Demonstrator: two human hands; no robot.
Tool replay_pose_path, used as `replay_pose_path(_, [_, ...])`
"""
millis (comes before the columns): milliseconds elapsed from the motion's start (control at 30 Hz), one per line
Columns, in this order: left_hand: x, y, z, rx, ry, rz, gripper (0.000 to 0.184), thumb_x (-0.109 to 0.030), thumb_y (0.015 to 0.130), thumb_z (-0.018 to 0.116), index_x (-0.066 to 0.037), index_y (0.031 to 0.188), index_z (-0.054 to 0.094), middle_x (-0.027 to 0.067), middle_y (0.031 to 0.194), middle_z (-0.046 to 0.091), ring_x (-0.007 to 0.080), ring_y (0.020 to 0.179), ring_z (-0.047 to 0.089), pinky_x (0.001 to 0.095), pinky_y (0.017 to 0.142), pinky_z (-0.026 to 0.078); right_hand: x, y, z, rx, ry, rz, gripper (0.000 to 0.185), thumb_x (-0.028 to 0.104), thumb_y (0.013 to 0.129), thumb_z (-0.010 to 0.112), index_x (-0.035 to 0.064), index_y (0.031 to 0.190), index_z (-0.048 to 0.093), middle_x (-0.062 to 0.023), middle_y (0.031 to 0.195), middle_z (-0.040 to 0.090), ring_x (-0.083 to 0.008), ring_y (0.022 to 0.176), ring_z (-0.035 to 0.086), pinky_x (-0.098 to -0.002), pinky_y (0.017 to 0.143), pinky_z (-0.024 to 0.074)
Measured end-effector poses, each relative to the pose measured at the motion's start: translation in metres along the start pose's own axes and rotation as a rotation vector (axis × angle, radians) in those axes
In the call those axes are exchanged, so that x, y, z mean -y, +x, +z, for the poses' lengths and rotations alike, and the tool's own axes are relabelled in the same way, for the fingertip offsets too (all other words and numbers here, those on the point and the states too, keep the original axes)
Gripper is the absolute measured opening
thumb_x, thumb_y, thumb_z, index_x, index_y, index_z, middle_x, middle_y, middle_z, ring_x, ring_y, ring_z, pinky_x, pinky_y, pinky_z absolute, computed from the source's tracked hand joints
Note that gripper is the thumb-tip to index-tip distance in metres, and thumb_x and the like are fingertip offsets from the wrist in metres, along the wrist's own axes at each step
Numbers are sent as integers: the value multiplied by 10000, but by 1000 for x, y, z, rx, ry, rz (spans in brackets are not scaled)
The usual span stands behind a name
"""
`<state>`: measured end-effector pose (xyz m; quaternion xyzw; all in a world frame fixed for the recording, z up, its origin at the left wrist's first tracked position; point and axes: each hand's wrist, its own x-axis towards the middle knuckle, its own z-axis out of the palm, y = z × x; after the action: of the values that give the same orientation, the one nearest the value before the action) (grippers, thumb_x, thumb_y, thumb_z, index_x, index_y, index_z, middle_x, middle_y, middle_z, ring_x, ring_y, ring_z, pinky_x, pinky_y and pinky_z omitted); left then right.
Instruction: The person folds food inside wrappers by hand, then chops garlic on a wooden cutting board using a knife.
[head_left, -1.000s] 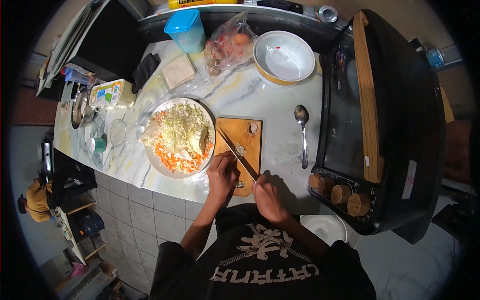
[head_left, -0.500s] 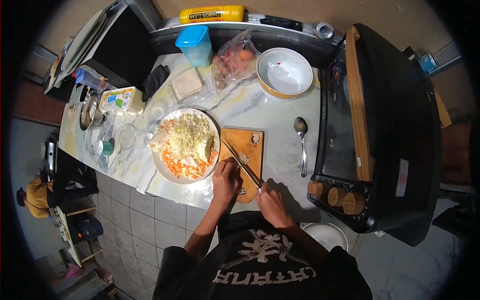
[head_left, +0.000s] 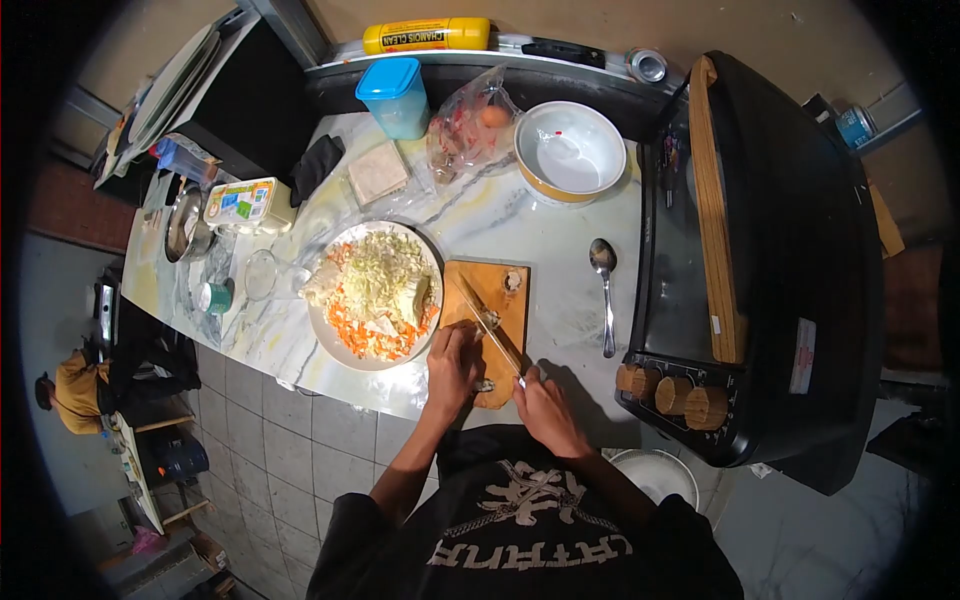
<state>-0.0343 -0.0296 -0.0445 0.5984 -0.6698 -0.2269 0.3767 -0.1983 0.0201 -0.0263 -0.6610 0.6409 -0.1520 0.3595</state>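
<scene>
My right hand (head_left: 545,402) is wrapped round the handle of a knife (head_left: 488,325), whose blade slants across the wooden cutting board (head_left: 515,335). Close to the left side of the blade is my left hand (head_left: 455,360), fingers bent and pressed together low on the board; what they pinch, if anything, is hidden. Small pale chopped bits (head_left: 490,319) lie by the blade, and a pale brownish piece (head_left: 514,281) rests at the board's far right corner. Left of the board, touching or nearly so, stands a white plate (head_left: 345,357) heaped with shredded cabbage (head_left: 385,265) and chopped carrot (head_left: 362,333).
A spoon (head_left: 604,300) lies right of the board, before a black oven (head_left: 800,270). Behind stand a white bowl (head_left: 570,150), a bag with an egg (head_left: 475,125) and a blue-lidded container (head_left: 392,100). A margarine tub (head_left: 250,205) sits left. Another person (head_left: 75,392) is far left.
The knife blade has tilted, so more of its flat side shows. Both hands stay at nearly the same places; the whole view has shifted slightly.
</scene>
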Motion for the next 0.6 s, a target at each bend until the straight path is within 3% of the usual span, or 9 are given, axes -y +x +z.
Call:
replay_pose_path(333, [9, -1, 3, -78, -12, 51, 158, 51, 747, 665, 13, 901, 659, 148, 918, 660, 325, 801, 628, 377, 701, 512, 9, 2, -12, 3, 80, -6, 285, 219, 958, 484, -53, 878, 466, -289, 638, 571, -491, 667, 582, -534, 560, 450])
replay_pose_path(600, [2, 2, -4, -32, 33, 64, 179, 42, 748, 672, 8, 923, 689, 133, 922, 671, 312, 806, 637, 360, 702, 522, 5, -4, 0, 28, 68, 3, 281, 224, 965, 470, -51, 904, 471, -288, 662, 577, -492, 677, 582, -540, 576, 453])
